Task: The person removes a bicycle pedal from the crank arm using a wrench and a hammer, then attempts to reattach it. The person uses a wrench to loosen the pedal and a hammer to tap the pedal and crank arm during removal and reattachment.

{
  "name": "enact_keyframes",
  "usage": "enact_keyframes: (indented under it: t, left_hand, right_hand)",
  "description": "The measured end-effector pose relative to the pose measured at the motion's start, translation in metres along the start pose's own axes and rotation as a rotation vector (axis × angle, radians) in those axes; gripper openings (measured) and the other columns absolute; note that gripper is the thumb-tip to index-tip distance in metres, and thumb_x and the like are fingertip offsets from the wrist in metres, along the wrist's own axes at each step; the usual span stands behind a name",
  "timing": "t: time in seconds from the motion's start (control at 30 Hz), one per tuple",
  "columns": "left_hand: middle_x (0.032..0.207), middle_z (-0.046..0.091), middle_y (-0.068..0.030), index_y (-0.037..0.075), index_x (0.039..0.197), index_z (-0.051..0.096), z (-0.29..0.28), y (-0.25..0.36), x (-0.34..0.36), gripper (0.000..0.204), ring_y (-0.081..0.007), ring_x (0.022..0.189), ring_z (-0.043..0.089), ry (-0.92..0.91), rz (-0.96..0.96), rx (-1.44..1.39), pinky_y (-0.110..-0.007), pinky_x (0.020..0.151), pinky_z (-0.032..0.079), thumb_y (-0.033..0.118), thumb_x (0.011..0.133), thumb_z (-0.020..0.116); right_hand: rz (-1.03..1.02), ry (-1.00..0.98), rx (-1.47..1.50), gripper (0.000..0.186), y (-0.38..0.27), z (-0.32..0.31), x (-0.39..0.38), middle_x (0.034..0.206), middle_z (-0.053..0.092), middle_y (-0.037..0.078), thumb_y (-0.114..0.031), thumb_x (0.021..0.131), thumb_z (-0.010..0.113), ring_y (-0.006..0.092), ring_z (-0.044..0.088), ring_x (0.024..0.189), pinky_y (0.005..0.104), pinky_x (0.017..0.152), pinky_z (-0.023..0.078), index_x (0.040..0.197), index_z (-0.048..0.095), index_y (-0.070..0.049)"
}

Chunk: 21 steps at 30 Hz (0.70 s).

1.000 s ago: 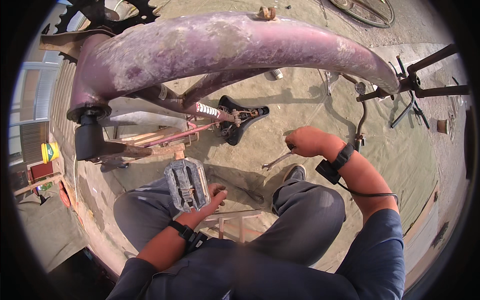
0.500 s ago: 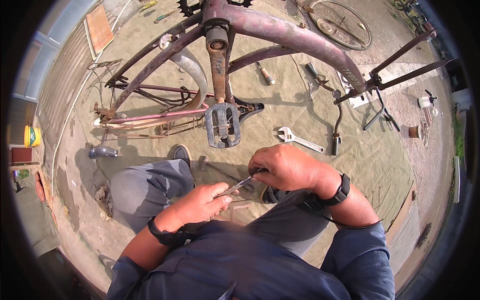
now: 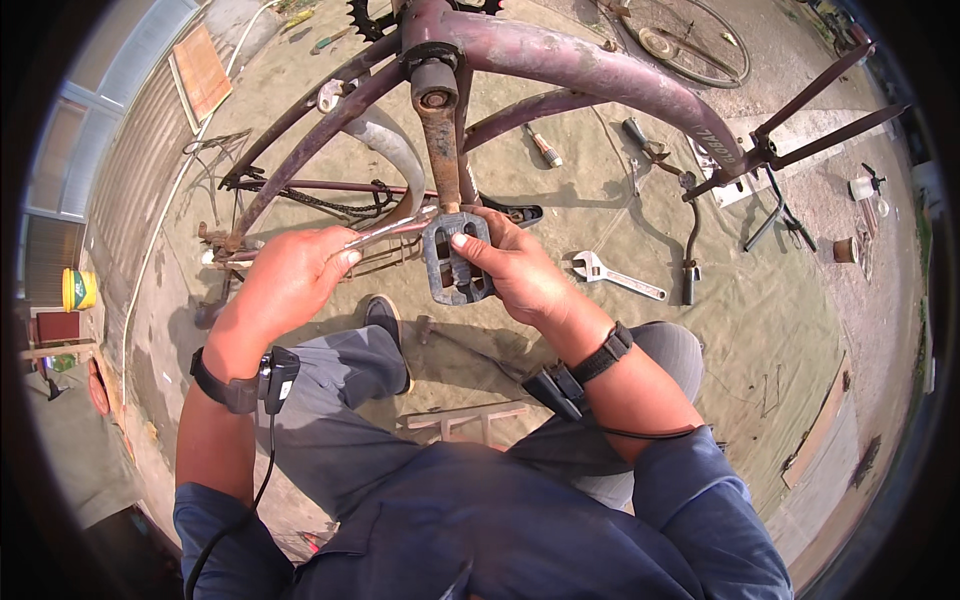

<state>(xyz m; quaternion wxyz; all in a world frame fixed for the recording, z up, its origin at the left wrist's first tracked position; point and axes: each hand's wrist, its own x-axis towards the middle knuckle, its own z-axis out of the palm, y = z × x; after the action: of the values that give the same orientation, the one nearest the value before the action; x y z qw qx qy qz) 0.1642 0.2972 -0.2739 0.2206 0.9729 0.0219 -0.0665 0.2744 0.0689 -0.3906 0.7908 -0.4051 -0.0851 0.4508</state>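
A worn purple bicycle frame [image 3: 560,50] stands upside down in front of me, its rusty crank arm [image 3: 438,150] pointing toward me. On the end of the crank is a black pedal [image 3: 443,272]. My right hand [image 3: 520,265] is closed on the pedal's right side, thumb across its top. Closed round a slim metal wrench [image 3: 392,232], my left hand [image 3: 290,280] is to the left of the pedal. The wrench's far end reaches the joint between pedal and crank; whether it is seated there I cannot tell.
An adjustable wrench [image 3: 618,277] lies on the green ground cloth to the right. Beyond it are a screwdriver [image 3: 543,148] and a handlebar [image 3: 693,235]. A hammer [image 3: 470,355] lies between my feet. At the far right is a bicycle wheel [image 3: 735,70]; a yellow bucket [image 3: 80,290] stands left.
Both hands have moved forward from near my lap to the pedal. My right hand has let go of the tool's end and taken hold of the pedal; my left carries the wrench up beside it.
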Motion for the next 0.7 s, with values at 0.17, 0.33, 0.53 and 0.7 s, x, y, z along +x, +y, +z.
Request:
enact_keyframes:
  t: [0.17,0.33,0.53,0.7]
  left_hand:
    - [0.077,0.062,-0.0179,0.004,0.098,0.063,-0.006,0.006,0.019,0.014,-0.0403,0.074,0.061,-0.094,0.001,0.004,-0.047,0.066,0.047,0.017,0.094,0.061]
    - [0.082,0.063,-0.0197,0.002,0.103,0.066,-0.021,0.012,0.03,0.017,-0.0416,0.077,0.061,-0.158,0.073,0.143,-0.046,0.067,0.048,0.016,0.093,0.063]
    - [0.083,0.065,-0.0196,0.002,0.097,0.067,-0.034,0.031,0.042,0.014,-0.0416,0.079,0.063,-0.195,0.136,0.349,-0.049,0.07,0.05,0.014,0.089,0.065]
    - [0.081,0.065,-0.0193,0.003,0.091,0.066,-0.04,0.043,0.047,0.013,-0.0417,0.081,0.063,-0.21,0.149,0.448,-0.05,0.071,0.05,0.015,0.089,0.065]
  right_hand:
    - [0.037,0.026,-0.014,0.033,-0.002,0.0,0.002,0.101,0.066,0.005,-0.014,0.098,0.066,0.0106,0.066,0.082,0.0273,0.071,0.056,0.124,0.052,0.0]
    - [0.047,0.041,-0.08,0.038,-0.004,0.0,0.002,0.104,0.066,0.006,-0.013,0.097,0.066,0.0111,0.065,0.087,0.0273,0.076,0.056,0.128,0.051,0.002]
    - [0.048,0.045,-0.088,0.039,-0.003,-0.001,0.002,0.105,0.066,0.007,-0.014,0.096,0.067,0.0117,0.064,0.091,0.0278,0.079,0.055,0.128,0.052,0.003]
    - [0.063,0.016,-0.052,0.035,-0.002,-0.001,0.003,0.104,0.066,0.007,-0.014,0.097,0.066,0.0118,0.064,0.09,0.0281,0.079,0.055,0.125,0.054,0.002]
